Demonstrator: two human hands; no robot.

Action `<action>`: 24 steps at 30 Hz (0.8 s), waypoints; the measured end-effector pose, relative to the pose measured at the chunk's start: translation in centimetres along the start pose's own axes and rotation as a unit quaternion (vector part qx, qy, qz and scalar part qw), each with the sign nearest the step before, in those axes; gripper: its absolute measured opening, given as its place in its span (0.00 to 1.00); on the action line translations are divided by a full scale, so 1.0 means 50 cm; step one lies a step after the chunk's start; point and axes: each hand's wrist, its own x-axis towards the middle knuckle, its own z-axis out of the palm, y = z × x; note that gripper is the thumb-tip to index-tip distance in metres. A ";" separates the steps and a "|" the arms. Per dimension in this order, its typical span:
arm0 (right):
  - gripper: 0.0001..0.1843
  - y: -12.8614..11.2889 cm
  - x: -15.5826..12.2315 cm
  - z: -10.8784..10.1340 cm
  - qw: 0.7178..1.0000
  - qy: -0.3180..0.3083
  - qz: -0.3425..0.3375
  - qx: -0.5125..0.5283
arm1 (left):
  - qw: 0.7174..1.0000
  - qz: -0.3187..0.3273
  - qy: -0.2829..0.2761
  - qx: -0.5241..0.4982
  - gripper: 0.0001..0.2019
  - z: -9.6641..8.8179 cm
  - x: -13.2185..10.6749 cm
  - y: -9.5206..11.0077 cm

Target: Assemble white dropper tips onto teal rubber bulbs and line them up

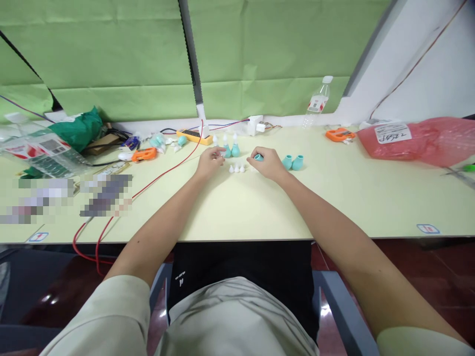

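On the table, my right hand (pixel 267 163) is closed around a teal rubber bulb (pixel 259 157), whose open neck shows between the fingers. My left hand (pixel 211 162) has its fingers curled together; something small and pale seems to be at the fingertips, too small to name. Just behind it stand several teal bulbs with white nozzles (pixel 235 149), partly hidden by the fingers. Between my hands several small white nozzle tips (pixel 236 168) are lined up. Two more teal bulbs (pixel 297 162) with open necks stand to the right, beside my right wrist.
A yellow multimeter (pixel 195 137) and white power adapter (pixel 255 125) lie at the back. Orange-handled cutters (pixel 144 154), a bottle pack (pixel 48 151) and red cable (pixel 163 173) are left. A clear bottle (pixel 317 104), another orange tool (pixel 340 134) and red plastic bag (pixel 411 142) are right.
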 end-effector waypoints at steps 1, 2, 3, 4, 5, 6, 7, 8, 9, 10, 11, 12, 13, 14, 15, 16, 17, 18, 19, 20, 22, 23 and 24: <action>0.09 0.000 0.000 0.000 1.000 -0.001 0.000 0.000 | 0.999 0.022 -0.003 0.029 0.19 -0.002 -0.002 0.004; 0.09 -0.001 -0.001 0.000 1.000 -0.002 0.000 -0.001 | 0.998 0.041 -0.006 0.055 0.19 -0.003 -0.004 0.007; 0.09 -0.001 -0.001 0.000 1.000 -0.002 0.001 -0.003 | 0.996 0.051 -0.009 0.075 0.19 -0.004 -0.006 0.010; 0.09 -0.001 0.000 0.000 1.000 -0.003 0.002 -0.004 | 0.995 0.054 -0.012 0.088 0.18 -0.003 -0.008 0.012; 0.09 -0.001 0.000 0.001 1.000 -0.003 0.003 -0.006 | 0.994 0.051 -0.015 0.099 0.17 -0.002 -0.009 0.014; 0.09 -0.001 0.000 0.001 1.000 -0.002 0.004 -0.007 | 0.993 0.048 -0.019 0.111 0.15 -0.001 -0.010 0.016; 0.09 0.000 0.000 0.001 1.000 -0.003 0.003 -0.008 | 0.990 0.050 -0.025 0.126 0.13 0.000 -0.010 0.016; 0.09 0.000 0.001 0.001 1.000 -0.003 0.002 -0.009 | 0.988 0.054 -0.033 0.143 0.13 0.001 -0.010 0.017; 0.09 0.000 0.001 0.001 1.000 -0.003 -0.001 -0.010 | 0.985 0.059 -0.045 0.159 0.13 0.001 -0.010 0.017; 0.09 0.001 0.001 0.001 1.000 -0.003 -0.003 -0.011 | 0.981 0.065 -0.056 0.171 0.14 0.002 -0.010 0.017; 0.09 0.001 0.001 0.002 1.000 -0.004 -0.005 -0.011 | 0.979 0.071 -0.067 0.182 0.15 0.002 -0.010 0.018; 0.09 0.002 0.002 0.002 1.000 -0.004 -0.006 -0.013 | 0.976 0.074 -0.076 0.190 0.16 0.001 -0.011 0.018; 0.09 0.003 0.002 0.002 1.000 -0.004 -0.007 -0.014 | 0.974 0.075 -0.083 0.196 0.16 0.001 -0.012 0.019; 0.09 0.004 0.002 0.003 1.000 -0.004 -0.007 -0.015 | 0.973 0.077 -0.088 0.200 0.17 0.001 -0.013 0.021; 0.09 0.004 0.002 0.003 1.000 -0.005 -0.006 -0.017 | 0.972 0.079 -0.093 0.202 0.17 0.002 -0.014 0.022; 0.08 0.005 0.002 0.004 1.000 -0.006 -0.005 -0.017 | 0.971 0.081 -0.098 0.201 0.18 0.002 -0.015 0.024; 0.08 0.005 0.002 0.004 1.000 -0.007 -0.003 -0.018 | 0.971 0.082 -0.102 0.197 0.19 0.003 -0.017 0.025; 0.09 0.005 0.001 0.004 1.000 -0.007 -0.002 -0.018 | 0.972 0.083 -0.106 0.193 0.19 0.004 -0.018 0.027; 0.09 0.004 0.001 0.004 1.000 -0.009 -0.001 -0.019 | 0.972 0.084 -0.107 0.189 0.19 0.005 -0.019 0.028; 0.09 0.004 0.001 0.003 1.000 -0.009 0.000 -0.019 | 0.973 0.085 -0.108 0.186 0.18 0.005 -0.020 0.028; 0.09 0.002 0.000 0.002 1.000 -0.010 0.000 -0.019 | 0.974 0.085 -0.108 0.181 0.17 0.006 -0.021 0.029; 0.09 0.002 0.000 0.002 1.000 -0.010 0.000 -0.019 | 0.974 0.085 -0.109 0.179 0.17 0.006 -0.022 0.028; 0.09 0.001 0.000 0.001 1.000 -0.011 0.000 -0.018 | 0.975 0.085 -0.109 0.176 0.17 0.006 -0.022 0.028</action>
